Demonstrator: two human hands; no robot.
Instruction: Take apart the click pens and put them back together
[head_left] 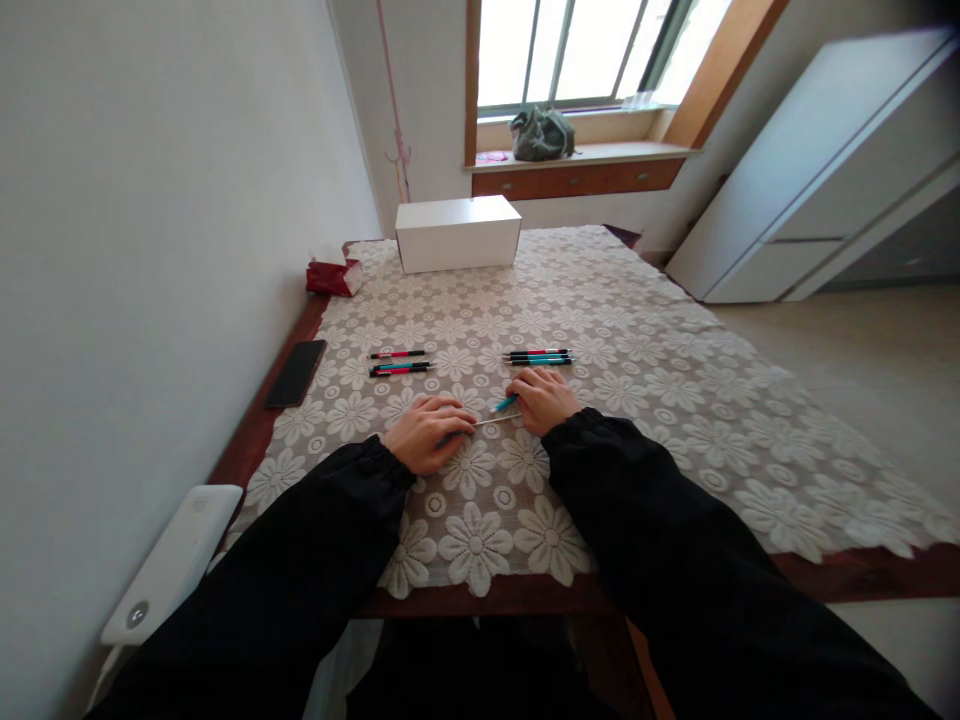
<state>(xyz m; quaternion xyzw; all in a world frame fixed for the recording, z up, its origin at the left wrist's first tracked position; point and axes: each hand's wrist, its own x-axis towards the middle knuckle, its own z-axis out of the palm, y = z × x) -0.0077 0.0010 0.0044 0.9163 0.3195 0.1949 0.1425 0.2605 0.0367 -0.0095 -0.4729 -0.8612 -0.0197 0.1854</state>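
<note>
On the lace-covered table (637, 340) below a window (577, 50), both hands (427, 432) (545, 400) pinch a pen's parts (504, 404).

White walls, a bright window (592, 50), a white cabinet (817, 170).

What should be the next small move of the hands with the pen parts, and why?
Probably slide the thin refill into the blue barrel. The left hand holds the refill, the right hand holds the barrel, and the two parts lie close but apart. Whole pens lie in groups beyond.
</note>
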